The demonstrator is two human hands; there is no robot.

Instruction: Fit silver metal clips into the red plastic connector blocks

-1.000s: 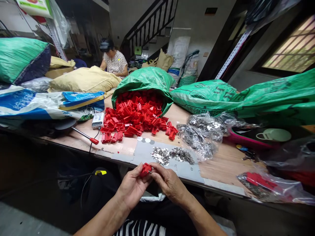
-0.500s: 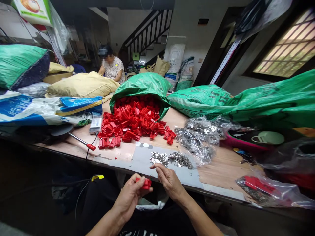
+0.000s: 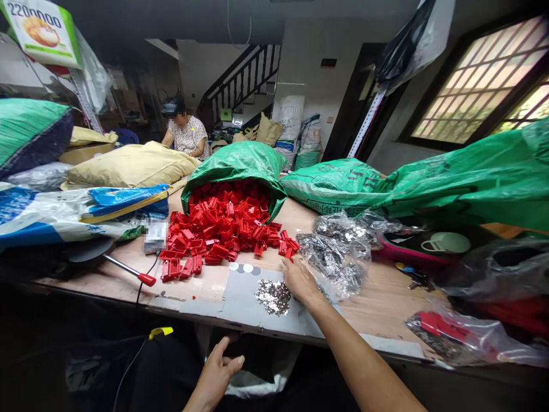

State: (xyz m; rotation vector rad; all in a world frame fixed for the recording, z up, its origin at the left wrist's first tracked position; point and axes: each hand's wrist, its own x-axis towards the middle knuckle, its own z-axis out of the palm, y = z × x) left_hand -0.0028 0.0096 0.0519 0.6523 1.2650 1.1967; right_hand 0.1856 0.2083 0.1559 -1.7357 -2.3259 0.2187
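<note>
**Four green sacks, red pieces past counting**

The open green sack (image 3: pixel 240 163) is one of four. A second green sack (image 3: pixel 334 183) lies just right of it, a third (image 3: pixel 472 177) farther right, and a fourth (image 3: pixel 26 131) far to its left. Also left of it are two tan sacks (image 3: pixel 128 163) and one blue-and-white sack (image 3: pixel 64 209).

The red plastic pieces (image 3: pixel 223 223) at its mouth are too many to count. In front of it lie:
- at least two pale discs (image 3: pixel 247 268)
- one loose pile of metal bits (image 3: pixel 273 296)
- one red-handled tool (image 3: pixel 128 269)

To its right front are what look like two clear bags (image 3: pixel 343 246). One seated person (image 3: pixel 184 134) is behind it.

There are two hands in front of it: the left hand (image 3: pixel 218 366) and the right hand (image 3: pixel 300 280).
</note>
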